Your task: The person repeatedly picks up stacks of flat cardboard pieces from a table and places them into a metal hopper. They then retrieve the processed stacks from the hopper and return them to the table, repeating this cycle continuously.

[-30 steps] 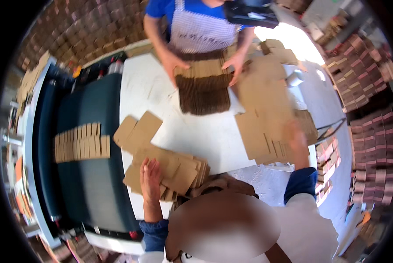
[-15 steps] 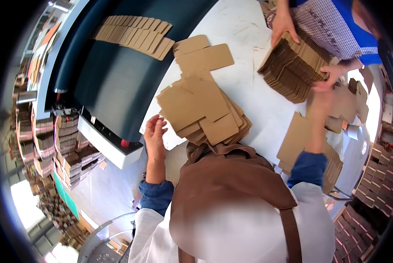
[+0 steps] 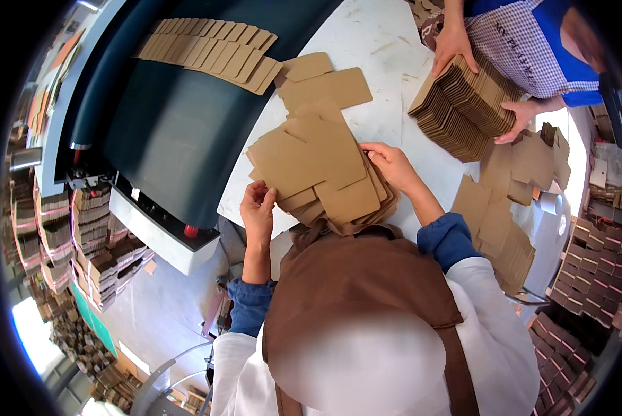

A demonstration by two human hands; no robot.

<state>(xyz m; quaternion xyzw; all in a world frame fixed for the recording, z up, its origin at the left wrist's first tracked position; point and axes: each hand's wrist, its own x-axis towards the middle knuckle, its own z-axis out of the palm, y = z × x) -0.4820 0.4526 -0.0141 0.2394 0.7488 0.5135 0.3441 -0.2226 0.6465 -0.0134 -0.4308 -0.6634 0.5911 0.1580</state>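
Observation:
A loose pile of flat brown cardboard box blanks [image 3: 304, 156] lies on the white table in front of me, its sheets turned at differing angles. At the pile's left edge, my left hand [image 3: 257, 209] has its fingers curled together, thumb and fingertips pinching the rim of the top cardboard blank. My right hand [image 3: 394, 168] reaches in from the right, and its thumb and forefinger close on the pile's right edge. How many sheets the right fingers take in is hidden. Two more blanks [image 3: 331, 90] lie just beyond the pile.
A dark conveyor belt [image 3: 179, 118] at left carries an overlapping row of folded cardboard pieces [image 3: 214, 48]. Across the white table [image 3: 387, 62], a co-worker's hands [image 3: 453, 45] hold a thick cardboard stack [image 3: 467, 104]. More blanks [image 3: 494, 222] lie right; bundled cardboard [image 3: 595, 267] stands beyond.
My right hand has swung left from the blanks at right to the pile's right edge. My left hand has moved slightly right, onto the pile's edge. The row on the belt has shifted slightly.

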